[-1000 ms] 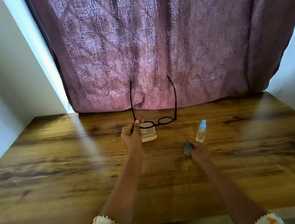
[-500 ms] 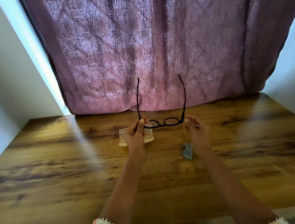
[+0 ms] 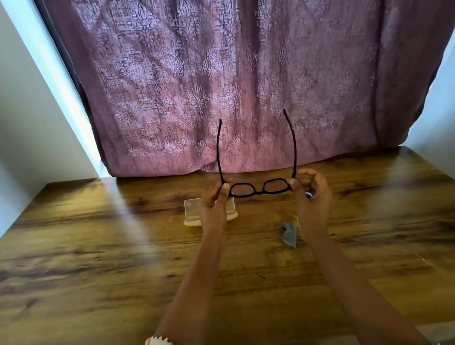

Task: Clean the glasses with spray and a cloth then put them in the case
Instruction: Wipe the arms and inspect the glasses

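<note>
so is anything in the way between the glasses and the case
Nothing visible. The left hand and right hand hold the glasses up; the open case sits below, partly hidden by the left hand. The cloth lies apart to its right.

Wooden table point(image 3: 90, 275): beige case point(image 3: 194, 211) toward back; crumpled grey cloth point(image 3: 289, 234) right of it, apart.

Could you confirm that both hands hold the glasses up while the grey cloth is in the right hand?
Not quite: the head view shows the grey cloth lying on the table beside the right wrist, in neither hand. The left hand and right hand do hold the glasses up.
</note>
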